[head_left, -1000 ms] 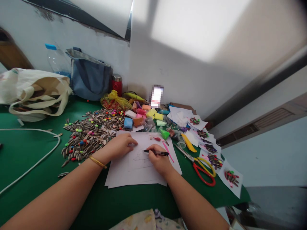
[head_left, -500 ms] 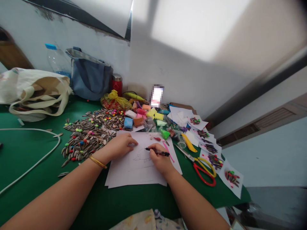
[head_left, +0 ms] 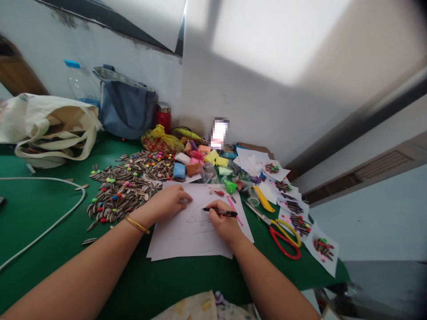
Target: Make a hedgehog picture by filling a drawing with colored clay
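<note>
A black pen (head_left: pixel 227 213) is gripped in my right hand (head_left: pixel 225 226), its tip on or just above a sheet of white paper (head_left: pixel 190 246). On that sheet is a faint line drawing (head_left: pixel 196 219), partly covered by my right hand. Flat on the paper's upper left lies my left hand (head_left: pixel 171 202), holding nothing, its fingers apart. Another sheet shows beneath the top one. At the paper's upper right are a small red piece (head_left: pixel 219 193) and a pink strip (head_left: pixel 235 211).
Striped seeds mixed with coloured ones (head_left: pixel 123 189) spread on the left. Scissors (head_left: pixel 283 235) and a yellow cutter (head_left: pixel 263 198) lie right of the paper. Behind are coloured clay packs (head_left: pixel 192 168), a phone (head_left: pixel 219 133) and a blue bag (head_left: pixel 125 106). Seed-covered cards (head_left: pixel 323 249) line the right edge.
The view has shifted very slightly. Both hands stay in nearly the same places, and the pen is still in my right hand.
</note>
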Demonstrator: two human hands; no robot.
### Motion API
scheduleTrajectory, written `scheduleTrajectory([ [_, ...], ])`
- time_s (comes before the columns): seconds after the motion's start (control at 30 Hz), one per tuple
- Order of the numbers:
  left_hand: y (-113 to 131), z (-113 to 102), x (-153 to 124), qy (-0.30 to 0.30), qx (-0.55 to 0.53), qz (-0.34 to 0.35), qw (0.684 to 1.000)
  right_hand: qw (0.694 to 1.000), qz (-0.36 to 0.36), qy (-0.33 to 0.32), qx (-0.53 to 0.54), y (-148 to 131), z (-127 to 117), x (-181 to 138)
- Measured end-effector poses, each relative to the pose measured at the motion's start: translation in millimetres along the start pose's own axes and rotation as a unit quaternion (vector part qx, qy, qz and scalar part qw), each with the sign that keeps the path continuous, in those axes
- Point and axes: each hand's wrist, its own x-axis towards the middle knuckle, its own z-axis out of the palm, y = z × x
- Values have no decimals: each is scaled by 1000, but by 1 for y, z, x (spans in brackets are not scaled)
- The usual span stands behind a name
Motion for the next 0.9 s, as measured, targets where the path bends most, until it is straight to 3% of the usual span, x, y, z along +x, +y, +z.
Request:
scheduleTrajectory([
  [0.9, -2, 1, 0, -1, 2, 3, 1000, 1000, 9, 12, -12, 4, -4, 2],
])
